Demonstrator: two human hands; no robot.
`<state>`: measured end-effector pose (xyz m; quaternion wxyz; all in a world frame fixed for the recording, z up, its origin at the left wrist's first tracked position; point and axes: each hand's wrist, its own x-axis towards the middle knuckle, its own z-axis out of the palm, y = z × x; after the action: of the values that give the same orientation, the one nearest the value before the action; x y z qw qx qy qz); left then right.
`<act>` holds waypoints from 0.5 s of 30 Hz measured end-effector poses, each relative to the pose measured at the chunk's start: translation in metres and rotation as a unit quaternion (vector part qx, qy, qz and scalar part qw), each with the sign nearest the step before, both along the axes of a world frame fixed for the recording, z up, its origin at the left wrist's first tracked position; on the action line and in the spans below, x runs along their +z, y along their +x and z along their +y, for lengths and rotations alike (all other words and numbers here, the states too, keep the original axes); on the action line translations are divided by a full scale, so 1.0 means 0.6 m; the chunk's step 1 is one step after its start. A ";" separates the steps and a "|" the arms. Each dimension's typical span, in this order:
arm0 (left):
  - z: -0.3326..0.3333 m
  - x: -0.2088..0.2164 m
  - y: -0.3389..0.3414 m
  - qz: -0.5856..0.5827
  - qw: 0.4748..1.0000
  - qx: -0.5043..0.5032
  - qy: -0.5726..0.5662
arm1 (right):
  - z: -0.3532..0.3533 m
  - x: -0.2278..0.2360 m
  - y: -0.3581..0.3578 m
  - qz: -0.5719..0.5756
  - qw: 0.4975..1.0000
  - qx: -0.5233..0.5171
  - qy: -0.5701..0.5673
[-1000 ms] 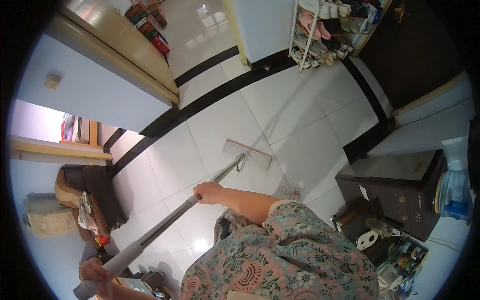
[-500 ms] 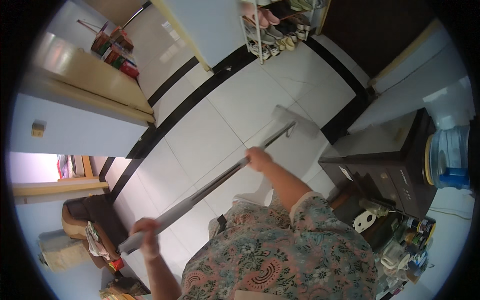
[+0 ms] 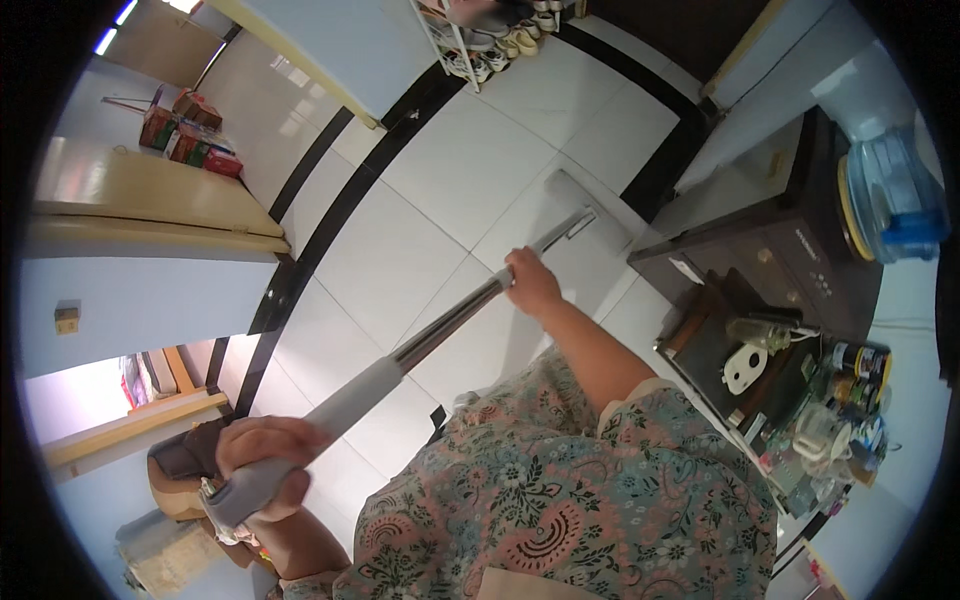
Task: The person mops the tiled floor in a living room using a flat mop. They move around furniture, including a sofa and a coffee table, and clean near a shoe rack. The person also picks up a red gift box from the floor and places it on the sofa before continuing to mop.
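A flat mop [image 3: 432, 330] with a metal pole and a thick grey grip slants across the view from lower left to upper right. My left hand [image 3: 270, 460] is closed round the grey grip near its upper end. Farther along, my right hand [image 3: 532, 282] wraps the metal pole. The wide, pale mop head [image 3: 590, 208] lies on the white tiled floor [image 3: 400, 262], close to the dark cabinet [image 3: 740, 250]. Part of the pole is hidden behind my right hand.
A water dispenser with a blue bottle [image 3: 893, 190] stands at right, beside a cluttered shelf [image 3: 810, 420]. Ahead is a shoe rack [image 3: 480, 45]. Red boxes [image 3: 190, 135] sit beyond the doorway at upper left. A brown chair [image 3: 185, 455] is at lower left.
My left hand has come up and nearer with the grip. The mop head has moved slightly farther away along the floor toward the cabinet side. The whole view has shifted a little.
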<state>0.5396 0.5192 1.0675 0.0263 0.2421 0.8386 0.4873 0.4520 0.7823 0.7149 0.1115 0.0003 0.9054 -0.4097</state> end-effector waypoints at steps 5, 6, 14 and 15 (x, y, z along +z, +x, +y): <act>-0.160 0.022 0.066 -0.007 0.996 -0.090 0.002 | -0.134 0.042 0.115 -0.013 0.999 0.030 0.026; -0.181 0.019 0.080 -0.014 0.991 -0.129 -0.021 | -0.151 0.025 0.134 0.011 0.998 0.026 0.060; -0.331 0.003 0.136 -0.058 0.993 -0.094 0.027 | -0.330 -0.017 0.132 0.014 0.998 0.032 0.051; -0.347 0.005 0.136 -0.054 0.995 -0.083 0.020 | -0.356 -0.032 0.121 0.031 0.998 0.027 0.040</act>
<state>0.6210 0.3111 1.0706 0.1070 0.2841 0.8029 0.5130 0.5248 0.5688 0.6958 0.0939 -0.0326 0.9237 -0.3701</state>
